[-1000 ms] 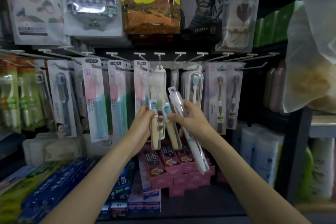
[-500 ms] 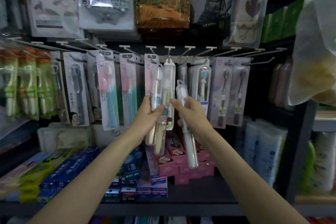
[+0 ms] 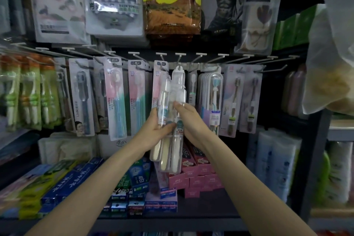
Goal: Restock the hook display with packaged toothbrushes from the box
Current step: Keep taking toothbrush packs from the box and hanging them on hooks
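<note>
Both hands meet at the centre of a hook display point(image 3: 199, 66) of packaged toothbrushes. My left hand point(image 3: 153, 132) grips a bundle of clear toothbrush cases point(image 3: 162, 101) with cream handles; their lower ends hang below my palm. My right hand point(image 3: 189, 120) pinches another clear toothbrush case point(image 3: 178, 82) whose hang tab sits at a white hook point(image 3: 180, 57). I cannot tell whether the tab is fully on the hook. The box is not in view.
Carded toothbrushes point(image 3: 116, 97) fill the hooks left and right. Towel packs point(image 3: 172, 0) hang above. Toothpaste boxes point(image 3: 191, 170) are stacked on the shelf point(image 3: 172, 222) below. A plastic bag point(image 3: 333, 63) hangs at the right. Bare hooks point(image 3: 277, 63) stick out at the right.
My right hand has raised its clear case from a tilt to upright, its tab up at the centre hook. My left hand has lifted its bundle beside it.
</note>
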{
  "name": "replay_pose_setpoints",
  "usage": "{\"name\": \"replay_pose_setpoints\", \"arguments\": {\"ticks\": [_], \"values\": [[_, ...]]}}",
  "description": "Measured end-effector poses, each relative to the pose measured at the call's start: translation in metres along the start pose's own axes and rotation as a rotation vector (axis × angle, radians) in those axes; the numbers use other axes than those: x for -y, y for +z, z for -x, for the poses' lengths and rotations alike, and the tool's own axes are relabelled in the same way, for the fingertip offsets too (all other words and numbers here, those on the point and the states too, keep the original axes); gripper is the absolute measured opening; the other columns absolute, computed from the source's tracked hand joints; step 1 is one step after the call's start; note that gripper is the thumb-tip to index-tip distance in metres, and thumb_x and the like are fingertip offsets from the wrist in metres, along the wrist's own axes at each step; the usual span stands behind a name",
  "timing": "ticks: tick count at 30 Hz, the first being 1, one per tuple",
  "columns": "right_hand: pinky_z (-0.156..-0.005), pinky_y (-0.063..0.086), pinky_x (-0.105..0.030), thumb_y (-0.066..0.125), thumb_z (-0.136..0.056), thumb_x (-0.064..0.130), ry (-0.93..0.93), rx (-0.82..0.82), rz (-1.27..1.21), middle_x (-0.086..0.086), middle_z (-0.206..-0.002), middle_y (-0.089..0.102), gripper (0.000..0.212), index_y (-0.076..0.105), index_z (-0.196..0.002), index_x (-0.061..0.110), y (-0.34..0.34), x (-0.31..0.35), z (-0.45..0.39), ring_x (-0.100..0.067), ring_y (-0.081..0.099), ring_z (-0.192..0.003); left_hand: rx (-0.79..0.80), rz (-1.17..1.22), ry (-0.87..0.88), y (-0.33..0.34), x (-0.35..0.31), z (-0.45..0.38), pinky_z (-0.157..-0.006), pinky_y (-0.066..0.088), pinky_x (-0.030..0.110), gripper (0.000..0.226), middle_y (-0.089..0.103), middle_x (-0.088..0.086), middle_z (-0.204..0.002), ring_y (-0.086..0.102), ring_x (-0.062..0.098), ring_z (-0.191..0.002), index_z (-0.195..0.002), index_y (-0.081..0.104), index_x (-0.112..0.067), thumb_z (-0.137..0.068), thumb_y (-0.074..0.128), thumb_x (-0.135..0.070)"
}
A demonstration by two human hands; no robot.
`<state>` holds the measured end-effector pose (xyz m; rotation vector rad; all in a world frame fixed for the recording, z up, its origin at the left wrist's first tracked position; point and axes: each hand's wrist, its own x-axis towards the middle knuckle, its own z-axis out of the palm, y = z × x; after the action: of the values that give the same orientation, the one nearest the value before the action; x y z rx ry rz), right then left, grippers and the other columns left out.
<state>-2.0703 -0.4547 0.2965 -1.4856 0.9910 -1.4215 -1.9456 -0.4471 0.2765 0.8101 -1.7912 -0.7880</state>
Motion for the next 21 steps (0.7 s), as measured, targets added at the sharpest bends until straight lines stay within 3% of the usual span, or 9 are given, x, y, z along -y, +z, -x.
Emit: {"name": "replay_pose_setpoints", "arguments": {"ticks": [1, 3, 7, 10, 12, 14, 18, 21], "values": [[-0.085, 0.045, -0.017, 0.039, -0.1, 0.024, -0.009, 0.027, -0.044, -0.007, -0.119, 0.062, 0.033, 0.055, -0.122, 0.006, 0.0, 0.001, 0.0, -0.009, 0.059, -0.098, -0.01, 0.015, 0.011, -0.003, 0.001, -0.001, -0.076, 0.046, 0.018, 0.041, 0.057, -0.006, -0.1, 0.058, 0.004, -0.087, -0.119, 0.039, -0.023, -0.086, 0.062, -0.015], [-0.083, 0.045, -0.015, 0.04, -0.1, 0.025, -0.009, 0.039, -0.064, -0.002, -0.122, 0.059, 0.033, 0.053, -0.126, 0.009, 0.003, 0.001, -0.003, -0.008, 0.056, -0.105, -0.049, 0.047, 0.02, -0.008, 0.002, -0.006, -0.075, 0.048, 0.014, 0.049, 0.061, -0.007, -0.1, 0.062, -0.001, -0.085, -0.118, 0.042, -0.025, -0.08, 0.069, -0.009], [-0.094, 0.049, -0.036, 0.042, -0.097, 0.036, 0.0, -0.006, -0.089, -0.007, -0.132, 0.054, 0.038, 0.052, -0.127, 0.014, 0.008, 0.0, -0.018, -0.02, 0.056, -0.116, -0.075, 0.069, 0.06, -0.01, 0.001, -0.02, -0.064, 0.047, 0.009, 0.051, 0.061, -0.004, -0.094, 0.062, -0.007, -0.071, -0.111, 0.043, -0.026, -0.076, 0.072, -0.003], [-0.096, 0.047, -0.035, 0.035, -0.099, 0.038, -0.05, -0.109, -0.152, -0.005, -0.121, 0.061, 0.041, 0.055, -0.123, 0.012, -0.005, 0.001, -0.027, -0.016, 0.059, -0.108, -0.102, 0.031, 0.077, -0.014, 0.006, -0.031, -0.066, 0.047, 0.013, 0.051, 0.059, -0.007, -0.091, 0.061, -0.002, -0.073, -0.108, 0.042, -0.027, -0.075, 0.073, -0.004], [-0.094, 0.042, -0.027, 0.036, -0.1, 0.031, -0.137, -0.375, 0.088, -0.005, -0.123, 0.058, 0.038, 0.05, -0.127, 0.008, -0.02, 0.002, -0.036, -0.014, 0.054, -0.108, -0.116, -0.011, 0.074, -0.019, 0.012, -0.036, -0.077, 0.047, 0.023, 0.054, 0.056, -0.01, -0.092, 0.059, 0.008, -0.083, -0.114, 0.039, -0.024, -0.075, 0.074, -0.009], [-0.081, 0.038, -0.02, 0.04, -0.099, 0.014, -0.183, -0.572, 0.419, -0.009, -0.12, 0.056, 0.032, 0.046, -0.128, 0.003, -0.028, 0.0, -0.05, -0.013, 0.05, -0.1, -0.139, -0.012, 0.063, -0.022, 0.017, -0.041, -0.081, 0.045, 0.026, 0.056, 0.055, -0.01, -0.093, 0.057, 0.011, -0.088, -0.117, 0.038, -0.024, -0.076, 0.074, -0.011], [-0.082, 0.045, -0.038, 0.048, -0.094, 0.01, -0.125, -0.592, 0.743, -0.024, -0.12, 0.054, 0.04, 0.035, -0.129, -0.004, -0.029, -0.002, -0.086, -0.036, 0.055, -0.107, -0.15, -0.03, 0.08, -0.026, 0.02, -0.049, -0.077, 0.045, 0.018, 0.057, 0.056, -0.009, -0.097, 0.057, 0.008, -0.087, -0.118, 0.036, -0.024, -0.077, 0.072, -0.008], [-0.079, 0.046, -0.04, 0.057, -0.091, 0.017, -0.053, -0.561, 0.841, -0.024, -0.118, 0.056, 0.044, 0.036, -0.125, -0.001, -0.033, 0.001, -0.095, -0.038, 0.057, -0.106, -0.156, -0.054, 0.065, -0.031, 0.024, -0.055, -0.081, 0.045, 0.02, 0.06, 0.057, -0.002, -0.105, 0.058, 0.014, -0.094, -0.124, 0.036, -0.021, -0.077, 0.072, -0.009]]}}
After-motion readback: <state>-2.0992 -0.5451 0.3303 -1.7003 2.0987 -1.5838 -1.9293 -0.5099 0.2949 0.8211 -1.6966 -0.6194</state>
